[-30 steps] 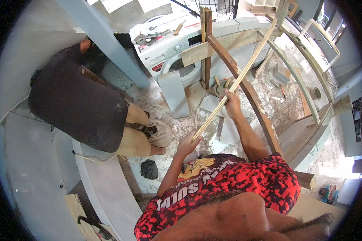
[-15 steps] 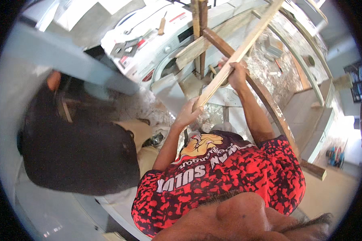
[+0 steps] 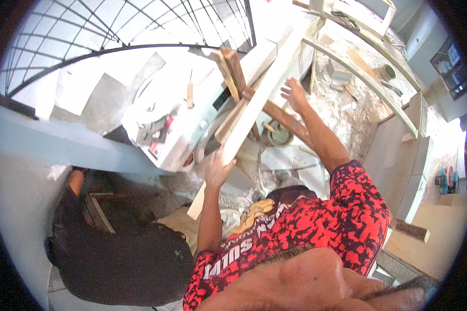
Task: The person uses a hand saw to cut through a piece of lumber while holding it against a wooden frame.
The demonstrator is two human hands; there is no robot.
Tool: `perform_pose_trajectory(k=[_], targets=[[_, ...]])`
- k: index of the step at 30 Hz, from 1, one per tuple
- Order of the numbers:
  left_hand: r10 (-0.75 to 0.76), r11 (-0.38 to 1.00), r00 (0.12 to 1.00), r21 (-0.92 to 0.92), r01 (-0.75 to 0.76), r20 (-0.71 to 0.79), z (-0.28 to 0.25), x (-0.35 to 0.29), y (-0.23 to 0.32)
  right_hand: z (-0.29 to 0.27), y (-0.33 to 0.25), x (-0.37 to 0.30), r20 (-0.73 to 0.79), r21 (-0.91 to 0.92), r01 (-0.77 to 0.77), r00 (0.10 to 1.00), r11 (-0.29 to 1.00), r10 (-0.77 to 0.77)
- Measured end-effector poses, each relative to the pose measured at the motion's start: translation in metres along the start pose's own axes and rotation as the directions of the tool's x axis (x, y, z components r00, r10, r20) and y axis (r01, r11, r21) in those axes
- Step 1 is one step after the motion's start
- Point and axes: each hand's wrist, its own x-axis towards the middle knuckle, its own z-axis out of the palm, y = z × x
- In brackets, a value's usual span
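Observation:
My left hand (image 3: 219,170) is closed around a long pale wooden plank (image 3: 253,111), close to its near end. The plank slants up and to the right, away from me. My right hand (image 3: 294,95) is off the plank, just to its right, with the fingers apart and nothing in them. Below that hand a dark brown wooden bar (image 3: 285,120) crosses under my right forearm. Upright wooden pieces (image 3: 231,72) stand left of the plank's middle.
At left, a person in dark clothes (image 3: 124,264) bends low beside a grey-blue beam (image 3: 72,137). A white washing machine (image 3: 179,140) carries a wooden-handled tool (image 3: 190,96). A bucket (image 3: 279,135) stands beneath the bar. A black metal grille (image 3: 122,46) is far left; curved pale battens (image 3: 360,78) arch at right.
My right hand has let go of the plank and opened. My left hand has moved down and left, and the plank's near end now sticks out below it. The view has shifted.

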Motion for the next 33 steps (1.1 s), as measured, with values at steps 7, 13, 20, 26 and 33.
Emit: perform_pose_trajectory(k=[7, 13, 20, 26, 33], targets=[[-0.048, 0.953, 0.999, 0.299, 0.04, 0.02, -0.007, 0.045, -0.01, -0.061, -0.077, 0.211, -0.098, -0.459, 0.084, 0.985, 0.884, -0.145], [-0.093, 0.957, 0.996, 0.275, 0.087, 0.009, -0.008, 0.073, 0.004, -0.086, -0.072, 0.349, 0.02, -0.82, 0.281, 0.885, 0.498, -0.466], [-0.145, 0.954, 0.989, 0.27, 0.133, 0.023, -0.02, 0.103, 0.001, -0.088, -0.081, 0.433, 0.086, -0.9, 0.268, 0.881, 0.342, -0.466], [-0.151, 0.959, 0.986, 0.251, 0.131, 0.063, -0.016, 0.115, -0.006, -0.085, -0.081, 0.459, 0.123, -0.862, 0.285, 0.92, 0.418, -0.373], [-0.165, 0.95, 0.983, 0.279, 0.138, 0.075, -0.01, 0.138, -0.008, -0.087, -0.082, 0.481, 0.133, -0.812, 0.285, 0.94, 0.51, -0.314]])
